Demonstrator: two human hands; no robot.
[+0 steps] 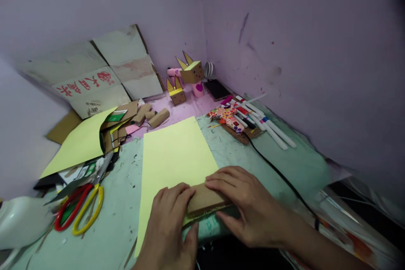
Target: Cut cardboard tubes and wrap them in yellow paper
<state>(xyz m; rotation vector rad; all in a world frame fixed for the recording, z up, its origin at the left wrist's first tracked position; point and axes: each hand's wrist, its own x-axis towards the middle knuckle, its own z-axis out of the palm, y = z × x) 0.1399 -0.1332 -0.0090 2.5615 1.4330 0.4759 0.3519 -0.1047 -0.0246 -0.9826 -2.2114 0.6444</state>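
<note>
In the head view, both your hands are at the near end of the yellow paper sheet [172, 152], on the brown cardboard strip [205, 199] that lies over the sheet's near right part. Your left hand [169, 219] is partly open, its curved fingers resting at the strip's left end and its thumb apart from them on the near side. Your right hand [248, 202] is half open too, fingertips on the strip's right part, thumb held away below; you cannot tell how firmly either presses. Left of the sheet, on the green-covered table [122, 185], you have the scissors [95, 184] with one red and one yellow handle, and farther left a second yellow sheet [82, 139] over scraps. Beyond your sheet are brown cardboard rolls [159, 118], two eared cardboard box heads [193, 72] and, to the left, a white flattened carton [95, 76] leaning on the wall. To its far right, a floral-patterned glue gun [228, 116] with a black cord [275, 164] lies beside marker pens [275, 133].
</note>
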